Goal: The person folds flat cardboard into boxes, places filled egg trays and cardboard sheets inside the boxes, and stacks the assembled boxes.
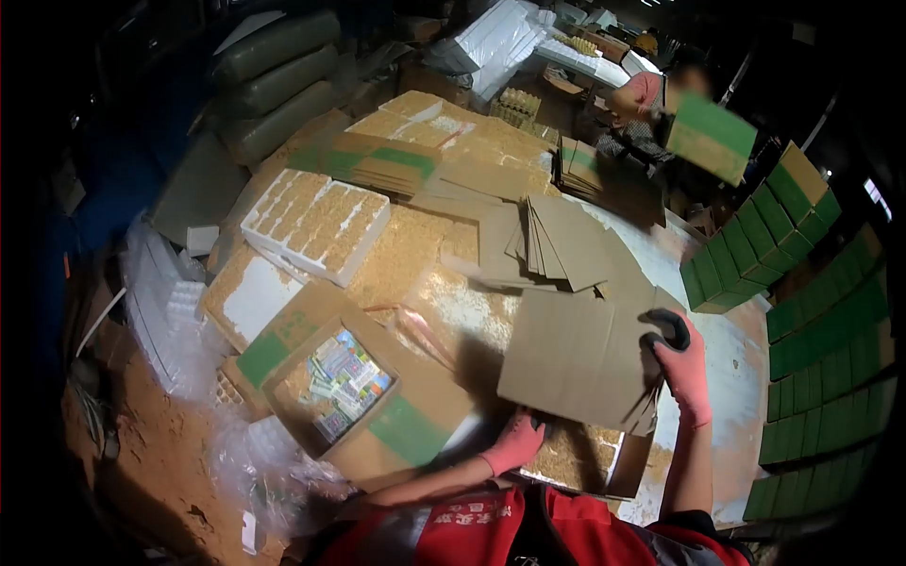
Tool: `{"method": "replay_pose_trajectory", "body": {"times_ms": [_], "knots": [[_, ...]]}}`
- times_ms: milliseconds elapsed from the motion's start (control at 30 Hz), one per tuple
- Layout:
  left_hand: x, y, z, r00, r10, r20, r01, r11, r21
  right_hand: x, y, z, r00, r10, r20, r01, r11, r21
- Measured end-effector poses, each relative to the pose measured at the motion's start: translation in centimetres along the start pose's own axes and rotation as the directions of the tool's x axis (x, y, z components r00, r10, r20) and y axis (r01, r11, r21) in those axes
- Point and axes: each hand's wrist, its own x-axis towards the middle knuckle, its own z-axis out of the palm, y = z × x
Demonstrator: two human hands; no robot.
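My right hand, in a pink glove with dark fingertips, grips the right edge of a stack of flat brown cardboard sheets. At the stack's lower edge is my left hand, also gloved; its fingers are bent at the cardboard and partly hidden under it. Below the sheets, close to my body, a white tray filled with brown crumbly material shows in part. More flat cardboard pieces lie fanned just beyond the stack.
An open carton with colourful printed packets stands left. Behind it sits a white foam block with brown material. Green-and-brown boxes line the right side. Another person at the back right holds a green-and-brown box.
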Motion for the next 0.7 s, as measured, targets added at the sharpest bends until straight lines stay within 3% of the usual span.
{"method": "replay_pose_trajectory", "body": {"times_ms": [67, 100, 133, 167, 200, 300, 333, 400, 433, 467, 533, 600, 667, 700], "knots": [[0.2, -0.8, 0.2, 0.988, 0.084, 0.131, -0.109, 0.974, 0.200, -4.8, 3.9, -5.4, 0.920, 0.374, 0.117, -0.372, 0.927, -0.039], [-0.1, -0.7, 0.4, 0.978, 0.100, 0.183, -0.158, 0.929, 0.334, -7.3, 6.2, -7.0, 0.896, 0.431, 0.106, -0.435, 0.900, 0.013], [-0.6, 0.6, 0.0, 0.988, 0.066, 0.139, -0.129, 0.848, 0.514, -9.5, 7.7, -8.5, 0.880, 0.466, 0.088, -0.470, 0.882, 0.027], [-0.2, -0.2, 0.9, 0.999, 0.025, -0.043, -0.019, 0.990, 0.139, -11.0, 9.1, -9.9, 0.883, 0.465, 0.061, -0.468, 0.882, 0.054], [-0.1, -1.1, 1.9, 0.978, -0.098, -0.183, 0.046, 0.962, -0.269, -12.7, 10.3, -11.2, 0.882, 0.469, 0.034, -0.471, 0.878, 0.086], [-0.1, -0.7, 0.3, 0.983, 0.146, -0.111, -0.168, 0.960, -0.225, -15.2, 12.1, -12.8, 0.879, 0.473, 0.063, -0.477, 0.877, 0.054], [0.2, -1.3, 1.1, 0.977, 0.138, -0.163, -0.179, 0.945, -0.273, -15.4, 14.0, -12.4, 0.911, 0.410, 0.049, -0.412, 0.911, 0.035], [0.1, 1.4, 1.3, 0.980, -0.021, -0.200, -0.061, 0.916, -0.396, -14.8, 14.8, -9.7, 0.944, 0.329, 0.016, -0.329, 0.942, 0.066], [0.1, 2.1, 1.3, 0.977, -0.009, -0.211, -0.070, 0.928, -0.366, -14.2, 14.6, -8.1, 0.969, 0.244, -0.042, -0.242, 0.969, 0.056], [-0.5, 2.5, 1.2, 0.972, -0.008, -0.237, -0.072, 0.941, -0.331, -14.0, 16.4, -7.3, 0.968, 0.240, -0.069, -0.235, 0.969, 0.079], [-1.4, 3.1, 0.6, 0.976, -0.130, -0.175, 0.053, 0.920, -0.388, -14.3, 14.3, -7.5, 0.909, 0.408, -0.088, -0.398, 0.910, 0.114], [-1.3, -0.8, 1.4, 0.962, 0.021, -0.272, -0.071, 0.982, -0.176, -15.5, 14.6, -9.3, 0.917, 0.381, -0.115, -0.364, 0.920, 0.142], [-4.4, 3.6, -2.4, 0.976, 0.047, -0.211, -0.105, 0.956, -0.272, -16.4, 16.0, -9.8, 0.933, 0.270, -0.238, -0.231, 0.956, 0.180], [-6.1, 5.3, -4.7, 0.957, 0.035, -0.286, -0.115, 0.957, -0.267, -16.6, 17.4, -9.3, 0.944, 0.211, -0.255, -0.177, 0.973, 0.149]]}}
